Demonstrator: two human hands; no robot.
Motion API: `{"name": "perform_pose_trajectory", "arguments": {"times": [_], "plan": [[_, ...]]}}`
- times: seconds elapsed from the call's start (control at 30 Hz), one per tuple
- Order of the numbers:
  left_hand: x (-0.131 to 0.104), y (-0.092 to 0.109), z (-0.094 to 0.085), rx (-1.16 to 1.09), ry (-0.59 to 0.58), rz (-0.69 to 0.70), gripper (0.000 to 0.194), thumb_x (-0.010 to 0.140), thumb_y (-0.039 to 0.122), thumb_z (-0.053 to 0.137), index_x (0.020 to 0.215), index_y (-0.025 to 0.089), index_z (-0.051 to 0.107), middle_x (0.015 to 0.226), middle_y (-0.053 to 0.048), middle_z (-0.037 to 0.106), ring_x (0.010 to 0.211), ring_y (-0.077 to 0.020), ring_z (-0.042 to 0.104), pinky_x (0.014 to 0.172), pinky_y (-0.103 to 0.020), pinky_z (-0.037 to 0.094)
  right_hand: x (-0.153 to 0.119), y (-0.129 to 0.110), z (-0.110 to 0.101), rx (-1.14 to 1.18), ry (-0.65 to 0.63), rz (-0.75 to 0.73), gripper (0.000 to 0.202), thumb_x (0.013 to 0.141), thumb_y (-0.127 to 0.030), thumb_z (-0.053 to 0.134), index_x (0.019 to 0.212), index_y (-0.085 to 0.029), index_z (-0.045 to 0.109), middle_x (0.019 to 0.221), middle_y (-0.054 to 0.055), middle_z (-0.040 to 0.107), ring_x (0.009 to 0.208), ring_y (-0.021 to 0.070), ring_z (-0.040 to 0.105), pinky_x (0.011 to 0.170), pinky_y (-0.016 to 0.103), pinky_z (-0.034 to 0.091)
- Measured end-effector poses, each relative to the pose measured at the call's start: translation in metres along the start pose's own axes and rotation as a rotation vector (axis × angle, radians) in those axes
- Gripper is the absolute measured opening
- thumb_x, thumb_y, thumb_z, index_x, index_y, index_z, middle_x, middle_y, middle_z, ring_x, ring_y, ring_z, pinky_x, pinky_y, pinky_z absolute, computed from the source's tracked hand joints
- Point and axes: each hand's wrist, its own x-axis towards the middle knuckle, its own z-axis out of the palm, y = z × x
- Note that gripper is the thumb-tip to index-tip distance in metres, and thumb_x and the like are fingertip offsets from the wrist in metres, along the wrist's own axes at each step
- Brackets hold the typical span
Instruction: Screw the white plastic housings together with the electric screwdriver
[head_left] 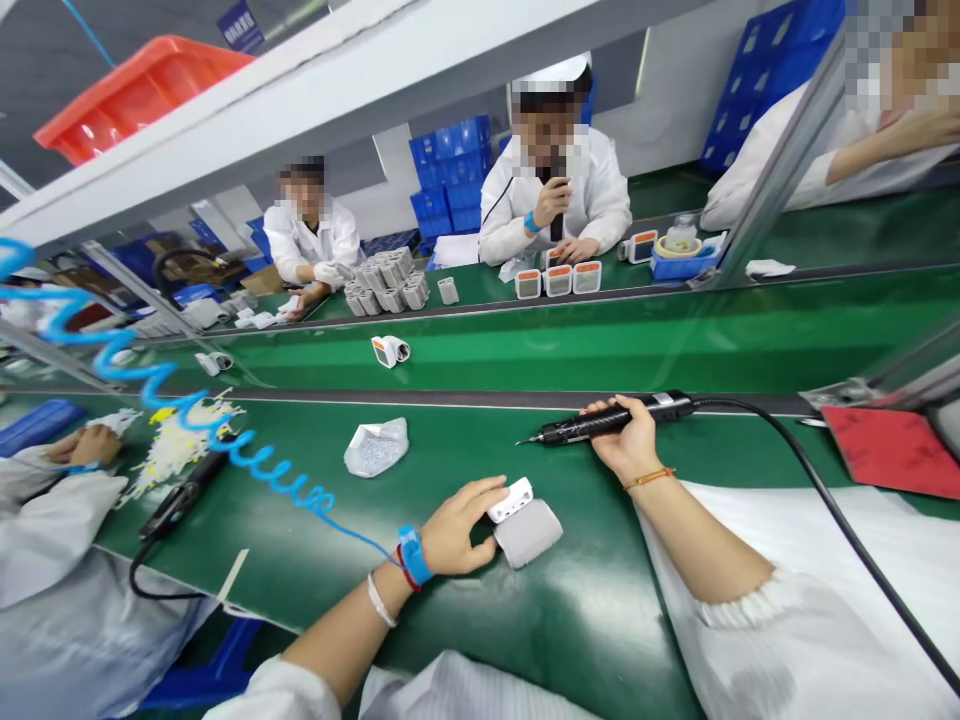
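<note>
My right hand (626, 440) is wrapped round a black corded electric screwdriver (570, 430), held above the bench with its bit pointing left. My left hand (459, 528), wearing a blue wrist strap (412, 555), grips a small white plastic housing (513, 499) at its left side. A grey curved cover (529, 533) adjoins the housing on the near side; whether the two are joined I cannot tell. Left of these, a crumpled clear bag (376, 447) of tiny silvery pieces lies open on the green bench (592, 610).
A blue coiled cord (247, 455) stretches to my left wrist. A green conveyor belt (675, 350) carries white-and-orange devices (390, 350) beyond the bench. Co-workers sit opposite and at left, near another screwdriver (187, 490). At right lie a white sheet (825, 530) and red pad (892, 450).
</note>
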Motion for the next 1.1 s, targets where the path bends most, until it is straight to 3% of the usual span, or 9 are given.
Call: {"name": "perform_pose_trajectory", "arguments": {"times": [0.2, 0.3, 0.43, 0.57, 0.67, 0.8, 0.93, 1.1], "plan": [[0.025, -0.006, 0.022, -0.009, 0.035, -0.028, 0.067, 0.073, 0.018, 0.059, 0.133, 0.02, 0.029, 0.128, -0.013, 0.049, 0.118, -0.0237, 0.049, 0.099, -0.041, 0.043, -0.008, -0.01, 0.007, 0.03, 0.002, -0.028, 0.008, 0.068, -0.017, 0.049, 0.066, -0.017, 0.041, 0.057, -0.002, 0.044, 0.053, 0.0106, 0.05, 0.057, 0.028, 0.052], [0.035, -0.009, 0.025, -0.048, 0.056, -0.002, 0.069, 0.071, 0.014, 0.057, 0.133, 0.019, 0.026, 0.132, -0.016, 0.044, 0.122, -0.0246, 0.045, 0.1, -0.042, 0.041, -0.02, -0.028, 0.021, 0.059, -0.032, -0.069, 0.007, 0.067, -0.02, 0.048, 0.066, -0.017, 0.041, 0.058, -0.003, 0.044, 0.053, 0.0099, 0.049, 0.058, 0.028, 0.052], [0.042, -0.007, 0.028, -0.093, 0.049, 0.045, 0.082, 0.06, 0.014, 0.064, 0.132, 0.017, 0.024, 0.139, -0.019, 0.033, 0.129, -0.0282, 0.036, 0.1, -0.044, 0.04, -0.051, -0.061, 0.041, 0.044, -0.163, -0.217, 0.01, 0.064, -0.024, 0.049, 0.071, -0.018, 0.047, 0.06, -0.002, 0.046, 0.055, 0.0112, 0.05, 0.058, 0.03, 0.051], [0.051, -0.007, 0.04, -0.078, 0.13, -0.067, 0.059, 0.068, 0.019, 0.065, 0.12, 0.02, 0.036, 0.128, -0.014, 0.047, 0.118, -0.0246, 0.049, 0.095, -0.042, 0.045, -0.091, -0.082, 0.056, -0.05, -0.314, -0.381, 0.019, 0.057, -0.03, 0.056, 0.073, -0.02, 0.051, 0.059, -0.003, 0.044, 0.054, 0.0109, 0.047, 0.053, 0.027, 0.048], [0.065, -0.009, 0.051, -0.078, 0.195, -0.2, 0.042, 0.076, 0.024, 0.062, 0.113, 0.019, 0.043, 0.119, -0.011, 0.055, 0.11, -0.0229, 0.055, 0.092, -0.04, 0.047, -0.116, -0.08, 0.063, -0.147, -0.393, -0.471, 0.023, 0.055, -0.031, 0.058, 0.074, -0.019, 0.054, 0.058, -0.003, 0.043, 0.053, 0.0103, 0.045, 0.05, 0.026, 0.046], [0.082, -0.007, 0.053, -0.096, 0.193, -0.319, 0.049, 0.076, 0.034, 0.063, 0.118, 0.02, 0.044, 0.115, -0.009, 0.059, 0.1, -0.0211, 0.061, 0.086, -0.035, 0.05, -0.135, -0.063, 0.067, -0.298, -0.524, -0.604, 0.019, 0.061, -0.029, 0.058, 0.078, -0.021, 0.058, 0.057, -0.003, 0.047, 0.053, 0.0128, 0.047, 0.051, 0.028, 0.044], [0.084, -0.002, 0.044, -0.125, 0.217, -0.209, 0.049, 0.077, 0.034, 0.061, 0.121, 0.019, 0.045, 0.117, -0.008, 0.059, 0.104, -0.0204, 0.059, 0.09, -0.033, 0.049, -0.139, -0.05, 0.067, -0.366, -0.647, -0.643, 0.017, 0.065, -0.026, 0.058, 0.082, -0.021, 0.059, 0.058, -0.001, 0.051, 0.052, 0.0142, 0.048, 0.05, 0.029, 0.043], [0.076, -0.004, 0.04, -0.093, 0.15, -0.074, 0.05, 0.076, 0.033, 0.059, 0.123, 0.019, 0.045, 0.112, -0.008, 0.062, 0.1, -0.0199, 0.061, 0.086, -0.032, 0.05, -0.134, -0.041, 0.063, -0.426, -0.735, -0.636, 0.017, 0.069, -0.025, 0.061, 0.085, -0.021, 0.059, 0.059, 0.0, 0.054, 0.052, 0.0154, 0.05, 0.049, 0.03, 0.045]]}}
